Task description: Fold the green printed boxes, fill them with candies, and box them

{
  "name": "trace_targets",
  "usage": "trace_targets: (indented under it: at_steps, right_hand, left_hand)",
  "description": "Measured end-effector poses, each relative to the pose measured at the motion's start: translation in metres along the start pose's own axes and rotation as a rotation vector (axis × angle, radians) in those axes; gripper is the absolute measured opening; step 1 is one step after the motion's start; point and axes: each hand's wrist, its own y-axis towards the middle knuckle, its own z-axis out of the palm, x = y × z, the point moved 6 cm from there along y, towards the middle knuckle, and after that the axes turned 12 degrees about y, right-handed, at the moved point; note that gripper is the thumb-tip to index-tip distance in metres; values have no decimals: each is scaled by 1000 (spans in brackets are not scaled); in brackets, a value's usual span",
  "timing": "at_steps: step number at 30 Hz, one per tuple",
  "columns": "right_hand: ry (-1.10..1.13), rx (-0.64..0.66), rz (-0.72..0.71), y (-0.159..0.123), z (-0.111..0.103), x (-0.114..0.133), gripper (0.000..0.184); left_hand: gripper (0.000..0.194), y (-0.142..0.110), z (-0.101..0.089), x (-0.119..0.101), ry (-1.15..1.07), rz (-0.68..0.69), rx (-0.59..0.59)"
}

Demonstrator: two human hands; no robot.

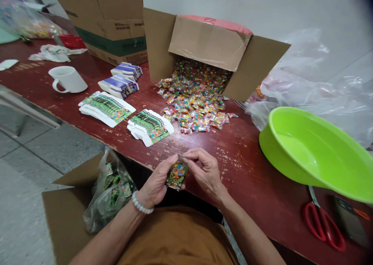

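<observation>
Working the top end of a small printed box [176,175], looks like: reads as the flap-handling step, forming or closing, can't tell which. Box is between both hands, just off the near edge of the red table [241,175], held roughly upright with the printed face toward the wearer. Left hand [157,181] grips its left side, thumb up near the top corner. Right hand [207,171] is curled in narrow, thumb and fingers pinched at the top right corner. Both loaded, neither free. Can't see inside, so can't confirm contents or whether the flap is seated. Next move, my read: left keeps the body square without crushing the thin card, right gets the flap edge lined up and pressed in; main risk is a bent tab. Feedstock is near: two fanned stacks of flat green cartons [153,128] to the forward left, loose candy packets [201,113] spilling from a tipped carton [210,39] straight ahead. Similar green boxes sit in a clear plastic bag [100,212] inside a cardboard carton [64,214], low on the left. Green basin [269,152] and red-handled scissors [323,226] are well apart on the right.
</observation>
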Motion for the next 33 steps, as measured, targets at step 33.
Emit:
trace_targets:
  at_steps: [33]
  right_hand:
    - [-102, 154, 1, -4, 17, -6, 10]
  left_hand:
    - [23, 3, -3, -1, -169, -106, -53]
